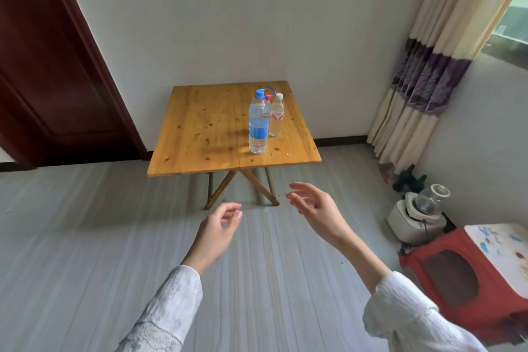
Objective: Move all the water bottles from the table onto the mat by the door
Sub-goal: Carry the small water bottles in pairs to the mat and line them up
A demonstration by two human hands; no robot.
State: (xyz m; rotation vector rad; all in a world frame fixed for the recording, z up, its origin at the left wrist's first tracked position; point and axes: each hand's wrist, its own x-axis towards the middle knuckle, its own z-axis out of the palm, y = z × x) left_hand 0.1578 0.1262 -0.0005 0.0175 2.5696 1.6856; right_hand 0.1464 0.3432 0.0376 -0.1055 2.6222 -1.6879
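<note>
A small wooden folding table (pixel 200 134) stands against the far wall. On its right half stand three clear water bottles close together: a tall one with a blue cap and blue label (pixel 258 126), a smaller one with a white cap and red label (pixel 277 117), and one mostly hidden behind the tall one, showing only a red cap with a blue loop (pixel 269 94). My left hand (pixel 218 230) and my right hand (pixel 314 208) hover over the floor in front of the table, both empty with fingers loosely curled and apart. No mat is in view.
A dark red door (pixel 48 71) fills the left. At the right hang striped curtains (pixel 428 66); below them stand a white appliance with a glass jar (pixel 420 214) and a red plastic stool (pixel 468 274). Grey floor (pixel 85 237) lies between me and the table.
</note>
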